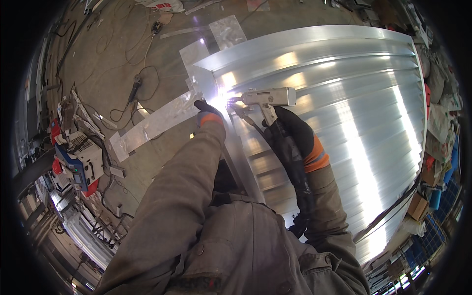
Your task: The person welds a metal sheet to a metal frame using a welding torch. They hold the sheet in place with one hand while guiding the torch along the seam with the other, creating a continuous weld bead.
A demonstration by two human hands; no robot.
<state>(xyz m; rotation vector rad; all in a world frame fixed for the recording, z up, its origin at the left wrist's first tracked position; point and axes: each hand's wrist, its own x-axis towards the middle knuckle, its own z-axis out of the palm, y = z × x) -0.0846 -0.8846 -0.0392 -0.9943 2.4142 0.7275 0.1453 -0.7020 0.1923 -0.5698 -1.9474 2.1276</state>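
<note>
In the head view, I see my right hand's fingers wrapped round the grip of a handheld welding gun, its nozzle pointing into glare at the ribbed metal panel's left edge; I cannot tell whether my left hand's fingers pinch anything there. I judge the gun rigid, moderately heavy, best held by that grip, its hose probably tugging. The slick, stiff-looking edge rail borders floor leftward, while the ribs leave sweeping room rightward.
</note>
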